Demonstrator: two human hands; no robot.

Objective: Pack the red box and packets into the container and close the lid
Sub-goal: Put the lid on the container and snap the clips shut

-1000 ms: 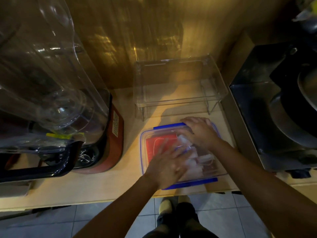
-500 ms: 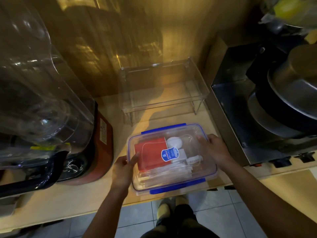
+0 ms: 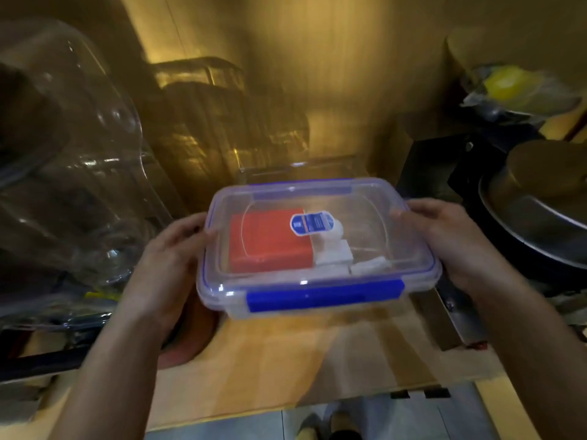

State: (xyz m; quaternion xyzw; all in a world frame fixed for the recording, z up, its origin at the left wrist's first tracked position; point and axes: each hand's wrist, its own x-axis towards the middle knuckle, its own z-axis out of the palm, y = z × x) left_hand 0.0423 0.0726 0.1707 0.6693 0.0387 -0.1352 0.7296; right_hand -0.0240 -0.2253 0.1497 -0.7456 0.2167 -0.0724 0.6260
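A clear plastic container [image 3: 374,300] with blue latches hangs above the wooden counter [image 3: 286,357], its clear lid [image 3: 365,214] shut on top. Through the lid I see the red box [image 3: 270,242] on the left and white packets [image 3: 346,258] to its right. My left hand [image 3: 165,265] grips the container's left end. At the opposite end my right hand [image 3: 451,239] holds it. A blue oval sticker [image 3: 312,222] sits on the lid.
A large clear blender jug [image 3: 70,173] on a red base [image 3: 187,341] stands at the left. A clear acrylic stand [image 3: 295,169] is behind the container. A steel pot [image 3: 546,201] on a dark stove fills the right. The counter's front edge runs below, with floor tiles beneath.
Both hands moved from pressing on the lid to the container's two ends, then lifted it off the counter toward the camera. The view tilted up.
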